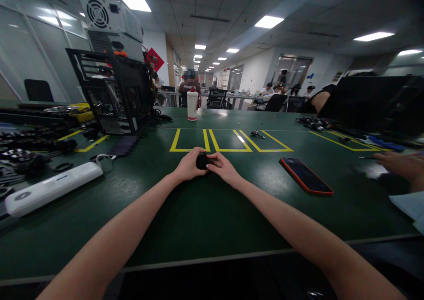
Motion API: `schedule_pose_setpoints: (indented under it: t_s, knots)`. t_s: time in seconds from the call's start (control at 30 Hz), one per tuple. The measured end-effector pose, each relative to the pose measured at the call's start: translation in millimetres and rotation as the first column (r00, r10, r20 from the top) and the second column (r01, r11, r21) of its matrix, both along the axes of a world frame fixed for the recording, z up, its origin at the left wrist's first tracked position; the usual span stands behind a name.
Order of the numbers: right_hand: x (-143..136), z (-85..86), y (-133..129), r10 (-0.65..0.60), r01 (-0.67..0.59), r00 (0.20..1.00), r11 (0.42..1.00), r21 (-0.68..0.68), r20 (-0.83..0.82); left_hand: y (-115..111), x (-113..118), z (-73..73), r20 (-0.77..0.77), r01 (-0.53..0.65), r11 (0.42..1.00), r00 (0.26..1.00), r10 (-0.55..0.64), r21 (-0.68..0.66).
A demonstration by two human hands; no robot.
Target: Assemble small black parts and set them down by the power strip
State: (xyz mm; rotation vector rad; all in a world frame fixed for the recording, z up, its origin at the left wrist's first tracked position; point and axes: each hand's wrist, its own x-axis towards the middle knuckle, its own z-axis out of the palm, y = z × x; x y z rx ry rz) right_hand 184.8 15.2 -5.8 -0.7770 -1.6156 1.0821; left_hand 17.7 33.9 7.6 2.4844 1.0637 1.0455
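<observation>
A small dark object (201,161), roughly block-shaped, is held over the middle of the green table; its exact kind is hard to make out. Around its left side curl the fingers and thumb of my left hand (191,164). From the other side, the pinched fingertips of my right hand (222,166) meet its edge. Just beyond my hands lie yellow tape outlines (228,150) on the tabletop. A small dark metal-looking part (257,134) rests inside the right-hand outline.
To the right lies a phone with an orange edge (306,176). A white power strip (56,187) and an open computer case (115,90) stand left, with dark cables nearby. A white cup (192,105) is at the back. Another person's hand (400,164) is at far right.
</observation>
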Motion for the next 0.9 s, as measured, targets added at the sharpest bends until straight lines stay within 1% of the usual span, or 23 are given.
schedule_pose_setpoints:
  t_s: [0.13,0.23,0.33,0.43,0.5,0.57,0.63,0.77,0.83,0.9]
  knots:
    - [-3.7,-1.4,6.4,-0.115,0.115,0.993,0.993,0.028,0.004,0.2,0.4,0.4,-0.004,0.000,1.000,1.000,0.000,-0.005]
    - [-4.3,-0.5,10.1,-0.163,0.163,0.987,0.986,-0.033,0.007,0.2,-0.2,0.7,-0.006,0.000,1.000,1.000,-0.001,-0.003]
    - [-2.6,1.7,8.6,-0.105,0.107,0.994,0.989,-0.099,0.019,-0.2,-1.2,1.1,-0.007,0.013,1.000,1.000,-0.013,-0.003]
    - [-0.5,2.3,4.4,-0.015,0.013,1.000,0.996,-0.085,-0.012,-1.0,-1.8,1.7,-0.005,0.025,1.000,1.000,-0.025,-0.001]
    - [0.2,1.2,2.8,0.005,-0.007,0.999,0.998,-0.058,-0.034,-1.4,-1.7,2.0,-0.010,0.026,1.000,1.000,-0.027,-0.008]
    - [0.2,-0.1,3.3,-0.013,0.011,0.999,0.999,-0.032,-0.033,-1.3,-1.2,1.9,-0.012,0.017,1.000,1.000,-0.017,-0.013]
    - [-0.5,-0.6,5.7,-0.056,0.056,0.998,0.998,-0.028,-0.010,-0.8,-0.5,1.3,-0.010,0.008,1.000,1.000,-0.008,-0.009]
    - [-2.6,1.2,11.5,-0.154,0.155,0.988,0.985,-0.070,0.027,0.6,0.2,0.4,-0.011,0.005,1.000,1.000,-0.005,-0.006]
    - [-2.7,2.7,12.4,-0.159,0.162,0.987,0.981,-0.104,0.035,0.6,-0.1,0.4,-0.008,0.006,1.000,1.000,-0.006,-0.007]
    - [-1.3,3.8,11.3,-0.108,0.113,0.993,0.987,-0.111,0.050,0.1,-0.6,0.9,-0.004,0.012,1.000,1.000,-0.012,-0.006]
